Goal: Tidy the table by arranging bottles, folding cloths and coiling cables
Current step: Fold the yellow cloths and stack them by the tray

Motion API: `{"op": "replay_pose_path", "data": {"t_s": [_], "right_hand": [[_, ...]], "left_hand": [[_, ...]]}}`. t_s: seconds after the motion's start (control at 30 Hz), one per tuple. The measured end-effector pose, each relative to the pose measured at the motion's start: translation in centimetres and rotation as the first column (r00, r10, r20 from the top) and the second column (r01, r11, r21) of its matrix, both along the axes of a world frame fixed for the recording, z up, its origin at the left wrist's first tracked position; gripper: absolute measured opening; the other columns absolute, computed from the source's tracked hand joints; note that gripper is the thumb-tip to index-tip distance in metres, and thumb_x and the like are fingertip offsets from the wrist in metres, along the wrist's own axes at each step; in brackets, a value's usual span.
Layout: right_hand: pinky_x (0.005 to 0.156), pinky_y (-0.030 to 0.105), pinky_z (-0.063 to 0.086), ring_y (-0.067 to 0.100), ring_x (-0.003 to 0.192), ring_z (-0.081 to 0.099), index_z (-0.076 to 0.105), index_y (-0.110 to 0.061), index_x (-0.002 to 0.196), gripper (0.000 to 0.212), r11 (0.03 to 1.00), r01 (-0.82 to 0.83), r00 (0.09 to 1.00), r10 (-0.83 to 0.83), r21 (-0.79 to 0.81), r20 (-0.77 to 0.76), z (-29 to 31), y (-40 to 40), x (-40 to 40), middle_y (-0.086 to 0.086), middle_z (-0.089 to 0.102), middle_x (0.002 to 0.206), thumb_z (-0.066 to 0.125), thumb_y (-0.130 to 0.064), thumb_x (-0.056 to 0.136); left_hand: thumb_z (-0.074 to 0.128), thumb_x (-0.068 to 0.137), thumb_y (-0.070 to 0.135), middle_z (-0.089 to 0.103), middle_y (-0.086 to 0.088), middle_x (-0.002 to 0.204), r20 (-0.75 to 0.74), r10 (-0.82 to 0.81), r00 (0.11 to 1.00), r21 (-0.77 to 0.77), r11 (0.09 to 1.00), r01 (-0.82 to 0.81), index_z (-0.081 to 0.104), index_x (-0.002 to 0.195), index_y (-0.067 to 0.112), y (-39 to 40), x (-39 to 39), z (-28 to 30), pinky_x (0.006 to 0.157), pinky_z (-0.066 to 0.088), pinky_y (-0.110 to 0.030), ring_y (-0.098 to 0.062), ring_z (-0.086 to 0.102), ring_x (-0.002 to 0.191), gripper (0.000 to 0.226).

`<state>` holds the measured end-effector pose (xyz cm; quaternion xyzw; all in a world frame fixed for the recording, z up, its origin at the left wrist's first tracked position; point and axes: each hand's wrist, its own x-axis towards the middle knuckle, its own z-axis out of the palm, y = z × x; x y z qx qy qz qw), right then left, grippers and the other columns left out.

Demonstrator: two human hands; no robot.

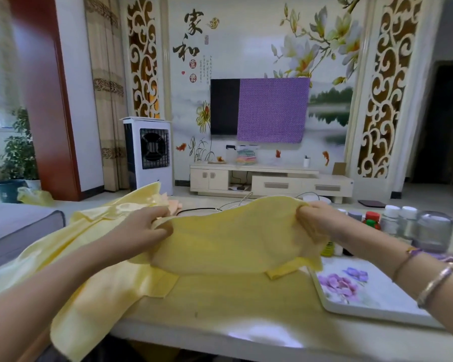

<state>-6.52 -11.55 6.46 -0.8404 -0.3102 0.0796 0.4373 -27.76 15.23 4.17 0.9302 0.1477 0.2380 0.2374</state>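
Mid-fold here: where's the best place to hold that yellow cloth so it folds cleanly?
Keep to its top edge. The left hand and right hand each pinch an upper end of the yellow cloth, coming from above, so it stretches between them and hangs over the table. Gripping mid-panel would probably bunch it.

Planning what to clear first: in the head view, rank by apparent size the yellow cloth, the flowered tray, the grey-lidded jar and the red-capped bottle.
1. Yellow cloth, largest by far.
2. Flowered tray.
3. Grey-lidded jar.
4. Red-capped bottle, partly hidden.
The cloth sits closer, so its lead is exaggerated.
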Motion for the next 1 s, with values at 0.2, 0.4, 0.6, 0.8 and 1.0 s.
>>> {"op": "replay_pose_path", "data": {"t_s": [0.2, 0.4, 0.6, 0.8, 1.0], "right_hand": [[0.078, 0.036, 0.055, 0.026, 0.085, 0.067, 0.059, -0.004, 0.102, 0.014, 0.904, -0.207, 0.945, 0.085, -0.373, -0.317, -0.6, -1.3, -0.4, 0.013, 0.067, 0.097, 0.055, -0.01, 0.089], [0.074, 0.027, 0.052, 0.022, 0.102, 0.06, 0.052, -0.018, 0.125, 0.034, 0.687, -0.007, 0.995, 0.077, -0.726, 0.064, -3.5, 0.5, 0.3, 0.004, 0.057, 0.119, 0.049, -0.026, 0.092], [0.052, 0.024, 0.029, 0.02, 0.086, 0.049, 0.039, -0.023, 0.074, 0.019, 0.679, 0.307, 0.867, 0.089, -0.666, 0.49, -5.8, 1.8, 2.0, -0.005, 0.046, 0.083, 0.043, -0.028, 0.091], [0.084, 0.034, 0.042, 0.026, 0.12, 0.044, 0.049, -0.017, 0.113, 0.025, 0.67, 0.303, 0.805, 0.201, -0.678, 0.559, -7.3, 5.0, 3.7, 0.006, 0.049, 0.124, 0.049, -0.025, 0.089], [0.086, 0.035, 0.048, 0.026, 0.102, 0.058, 0.061, -0.007, 0.111, 0.039, 0.884, 0.031, 0.943, 0.129, -0.466, 0.307, -9.0, 11.1, 4.4, 0.011, 0.065, 0.111, 0.051, -0.038, 0.09]], "left_hand": [[0.062, 0.088, 0.042, 0.062, 0.013, 0.099, -0.641, -0.013, 0.767, 0.005, 1.0, 0.021, 0.064, 0.094, 0.033, 0.0, -0.4, 0.9, 0.07, 0.043, -0.014, -0.003, 0.059, 0.09, 0.012], [0.068, 0.081, 0.043, 0.061, 0.009, 0.104, -0.724, 0.077, 0.685, 0.079, 0.996, -0.028, 0.063, 0.088, 0.036, 2.0, 1.3, -0.3, 0.092, 0.052, -0.034, -0.012, 0.06, 0.099, 0.011], [0.073, 0.077, 0.025, 0.058, 0.003, 0.109, -0.464, 0.199, 0.863, 0.067, 0.98, -0.19, 0.062, 0.114, 0.015, 3.6, 4.6, -2.6, 0.076, 0.044, -0.024, -0.014, 0.054, 0.095, 0.04], [0.073, 0.077, 0.023, 0.057, 0.0, 0.096, -0.224, 0.237, 0.945, 0.012, 0.97, -0.241, 0.064, 0.098, 0.013, 4.7, 8.2, -5.2, 0.06, 0.039, -0.02, -0.012, 0.052, 0.082, 0.025], [0.074, 0.072, 0.032, 0.062, -0.011, 0.098, -0.175, 0.267, 0.948, 0.017, 0.963, -0.268, 0.069, 0.091, 0.007, 5.4, 11.1, -7.2, 0.073, 0.043, -0.031, -0.021, 0.055, 0.09, 0.032]]}}
